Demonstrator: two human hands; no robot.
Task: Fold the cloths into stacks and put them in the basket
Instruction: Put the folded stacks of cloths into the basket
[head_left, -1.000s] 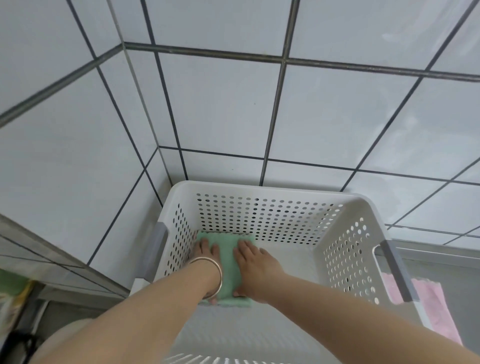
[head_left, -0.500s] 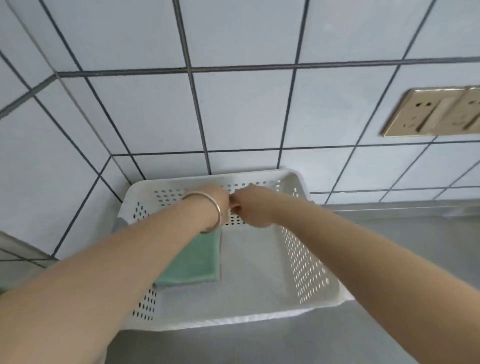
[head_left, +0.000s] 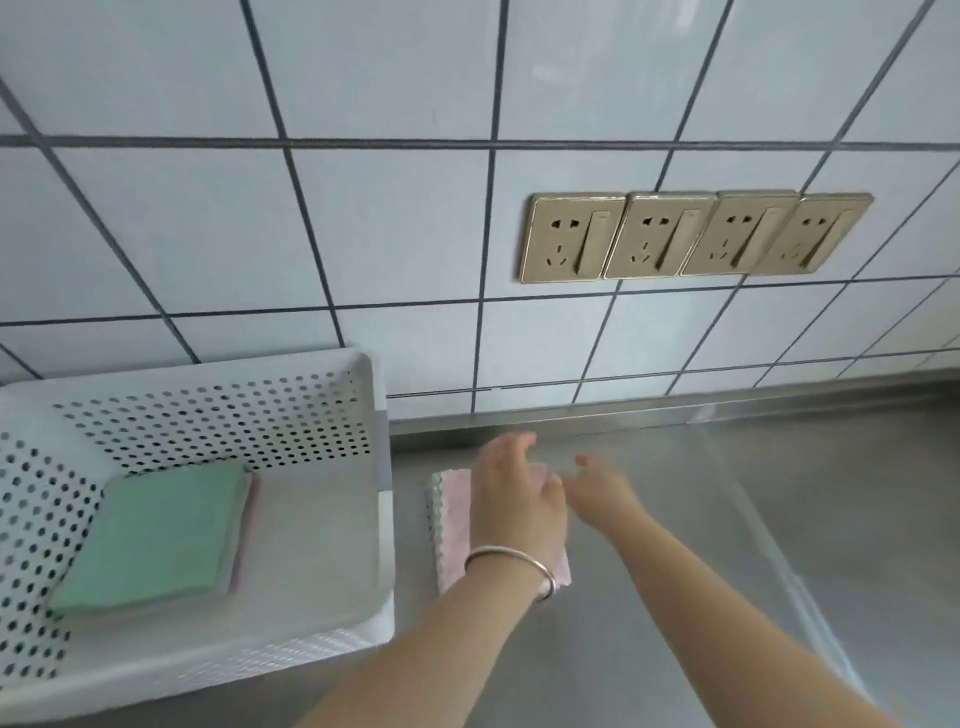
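A white perforated basket (head_left: 332, 631) stands at the left on the steel counter. Inside it lies a folded stack with a green cloth (head_left: 156, 535) on top and a pink edge showing under it. Right of the basket a folded pink cloth stack (head_left: 453, 525) lies on the counter. My left hand (head_left: 511, 493), with a metal bangle on the wrist, hovers over that stack with relaxed fingers. Just right of it is my right hand (head_left: 602, 488), fingers loose, holding nothing. Both hands are blurred.
The steel counter (head_left: 675, 597) stretches right of the pink stack. A tiled wall rises behind, with a row of gold sockets (head_left: 691, 236) above the counter. The basket's right wall stands between the two stacks.
Both hands left the basket and moved right, over the pink stack on the counter. The green stack stays in the basket. The view swung to the right.
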